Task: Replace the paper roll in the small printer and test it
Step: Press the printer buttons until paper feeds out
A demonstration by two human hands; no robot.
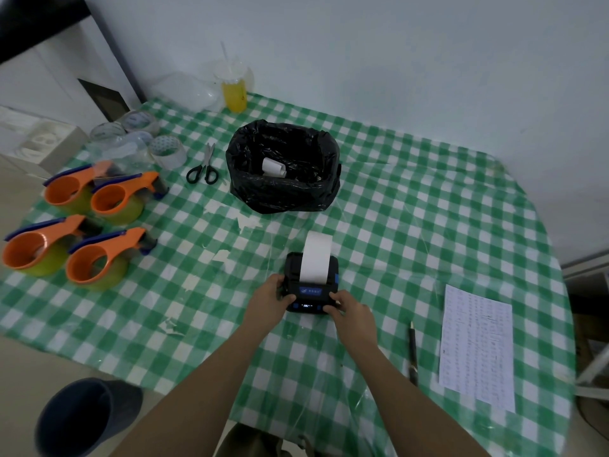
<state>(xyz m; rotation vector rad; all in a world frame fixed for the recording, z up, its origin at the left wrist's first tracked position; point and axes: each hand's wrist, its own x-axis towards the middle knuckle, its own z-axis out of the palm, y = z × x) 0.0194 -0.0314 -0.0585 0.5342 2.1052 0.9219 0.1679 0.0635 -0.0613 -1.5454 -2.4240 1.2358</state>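
A small black printer [293,270] with a lit blue screen sits on the green checked tablecloth in front of me. A strip of white paper [316,257] stands up out of its slot and curves away from me. My left hand [267,306] grips the printer's left side, thumb on the front panel. My right hand [351,313] holds the right front corner, fingers on the button row. A curled piece of white paper [273,167] lies inside the black bag-lined bin [283,192] behind the printer.
Scissors [203,169] lie left of the bin. Several orange tape dispensers [95,255] and clear tape rolls [166,151] fill the left side. A pen [413,352] and a printed sheet [478,347] lie at the right. A yellow drink cup [234,90] stands by the wall.
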